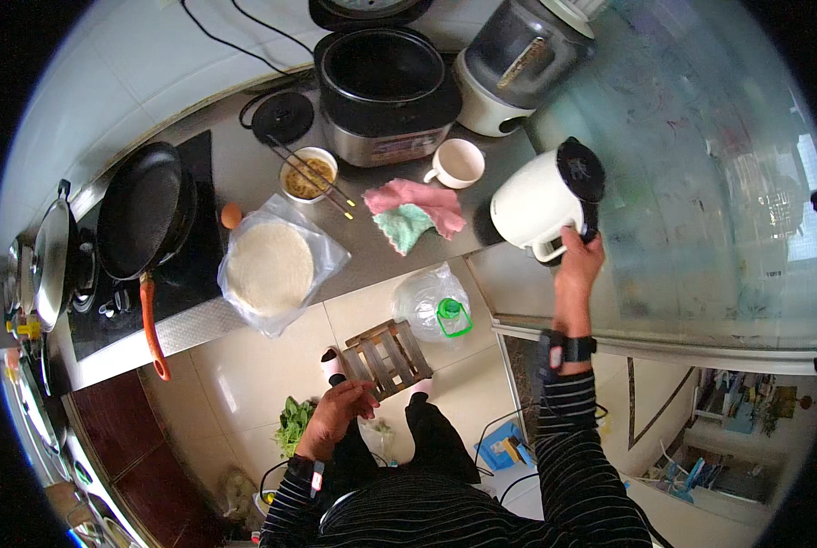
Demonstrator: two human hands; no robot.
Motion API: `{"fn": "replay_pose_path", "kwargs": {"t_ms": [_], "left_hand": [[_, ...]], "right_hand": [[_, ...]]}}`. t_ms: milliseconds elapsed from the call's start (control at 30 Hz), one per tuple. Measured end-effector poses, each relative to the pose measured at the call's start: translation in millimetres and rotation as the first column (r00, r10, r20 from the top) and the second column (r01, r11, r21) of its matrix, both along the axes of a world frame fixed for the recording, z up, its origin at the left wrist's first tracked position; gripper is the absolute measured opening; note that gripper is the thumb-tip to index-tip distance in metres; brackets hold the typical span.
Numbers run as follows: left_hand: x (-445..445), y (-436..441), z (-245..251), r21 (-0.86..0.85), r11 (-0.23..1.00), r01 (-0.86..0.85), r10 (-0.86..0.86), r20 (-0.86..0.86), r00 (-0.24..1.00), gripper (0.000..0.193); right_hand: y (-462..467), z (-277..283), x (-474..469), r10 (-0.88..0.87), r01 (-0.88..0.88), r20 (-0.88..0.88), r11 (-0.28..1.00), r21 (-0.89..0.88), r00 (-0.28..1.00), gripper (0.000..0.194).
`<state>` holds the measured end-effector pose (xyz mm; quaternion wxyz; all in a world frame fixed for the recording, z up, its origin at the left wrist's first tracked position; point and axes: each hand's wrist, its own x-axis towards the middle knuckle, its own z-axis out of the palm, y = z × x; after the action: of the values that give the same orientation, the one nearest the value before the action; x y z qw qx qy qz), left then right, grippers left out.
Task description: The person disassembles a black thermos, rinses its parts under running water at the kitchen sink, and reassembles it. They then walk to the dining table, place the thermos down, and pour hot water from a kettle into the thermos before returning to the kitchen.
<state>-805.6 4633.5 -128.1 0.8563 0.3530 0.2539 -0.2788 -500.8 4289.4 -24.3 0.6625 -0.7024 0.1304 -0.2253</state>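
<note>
My right hand (579,257) grips the handle of a white electric kettle (535,198) with a black lid, at the right end of the counter. My left hand (345,407) hangs low in front of my body, fingers loosely curled, apparently with nothing in it. Left of the kettle, a white cup (457,164) stands near a pink and green cloth (415,209). Farther left is a bowl of yellowish-brown mixture (307,179), with chopsticks (322,186) laid across its rim. A stack of round flatbread wrappers (271,267) lies on a plastic bag, beside an egg (231,216).
At the back are an open multicooker (388,75) and a grey-and-white appliance (518,61). A frying pan (144,205) rests on the cooktop, its orange handle overhanging the edge. On the floor are a wooden stool (388,359), a plastic jug (429,301) and leafy greens (293,425).
</note>
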Motion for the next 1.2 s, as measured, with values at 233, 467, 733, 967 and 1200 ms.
{"fn": "replay_pose_path", "kwargs": {"t_ms": [233,467,733,967,1200], "left_hand": [[-7.2,-30.7,11.0,0.034,0.995,0.096,-0.097,0.014,0.995,0.034],[-1.9,-38.6,11.7,0.07,0.995,0.076,-0.074,-0.03,0.997,0.033],[11.6,-40.3,0.6,0.031,0.999,0.035,-0.034,-0.015,0.999,0.031],[8.7,-38.6,-3.5,0.08,0.996,0.042,-0.041,-0.018,0.999,0.032],[5.4,-48.5,-9.4,0.086,0.996,0.039,-0.034,-0.049,0.998,0.032]], "right_hand": [[22.4,-36.6,21.1,-0.132,0.124,-0.023,0.969,-0.213,0.991,0.018],[60.6,-45.6,17.9,-0.161,0.149,-0.061,0.975,-0.166,0.985,0.018],[86.6,-41.9,8.7,0.076,-0.08,-0.077,0.996,-0.051,0.994,0.02],[8.2,42.5,17.9,-0.157,0.078,-0.043,0.688,-0.721,0.987,0.04],[46.6,50.8,107.5,-0.06,-0.357,-0.381,0.244,-0.902,0.922,0.102]]}}
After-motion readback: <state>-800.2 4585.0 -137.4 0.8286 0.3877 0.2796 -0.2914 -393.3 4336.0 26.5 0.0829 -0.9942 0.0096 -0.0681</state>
